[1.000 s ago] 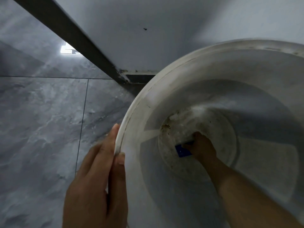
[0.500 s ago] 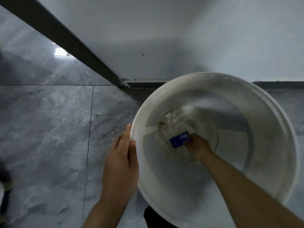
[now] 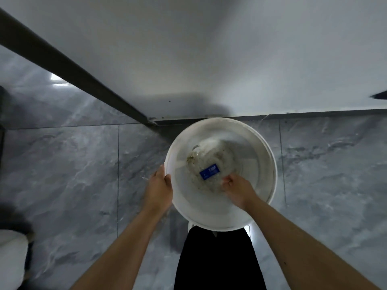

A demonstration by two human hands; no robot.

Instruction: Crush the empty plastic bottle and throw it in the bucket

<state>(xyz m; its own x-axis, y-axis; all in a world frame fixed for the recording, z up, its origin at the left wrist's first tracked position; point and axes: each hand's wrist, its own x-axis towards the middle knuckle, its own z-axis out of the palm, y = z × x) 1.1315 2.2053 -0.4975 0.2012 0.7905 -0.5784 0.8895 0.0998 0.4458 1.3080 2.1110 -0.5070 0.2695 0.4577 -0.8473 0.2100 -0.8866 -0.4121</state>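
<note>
A white plastic bucket (image 3: 266,164) stands on the floor in a corner, right in front of me. On its dirty bottom lies the crushed clear bottle (image 3: 209,172), showing a blue label. My left hand (image 3: 159,189) grips the bucket's near-left rim, thumb inside. My right hand (image 3: 237,190) is inside the bucket above its near wall, just right of the bottle. Its fingers are loosely curled and hold nothing that I can see. The bottle's clear body is hard to make out against the grime.
Grey marble floor tiles (image 3: 73,174) spread to the left and right. A white wall (image 3: 209,59) with a dark skirting strip (image 3: 62,59) rises behind the bucket. My black trouser leg (image 3: 217,260) is below the bucket. A white object (image 3: 10,254) sits at the lower left.
My view has pulled back and up, so the whole bucket now shows. My right hand has lifted off the bucket's bottom, leaving the bottle there. The left hand stays on the rim.
</note>
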